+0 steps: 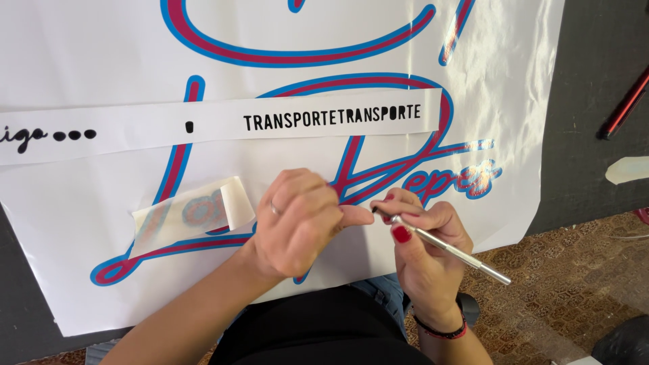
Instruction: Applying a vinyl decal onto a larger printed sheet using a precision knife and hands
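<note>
A large white vinyl sheet with big red-and-blue script lettering lies over a dark table. My left hand rests on it at the lower middle, fingers curled, a ring on one finger, its fingertip next to the tool's tip. My right hand grips a slim silver craft knife like a pen, its point touching the sheet by the left fingertip. A curled piece of translucent transfer tape lies just left of my left hand.
A white strip with black cut lettering and dots lies across the sheet above my hands. On the dark table at right are a red-and-black pen and a scrap of tape. Patterned brown floor shows below right.
</note>
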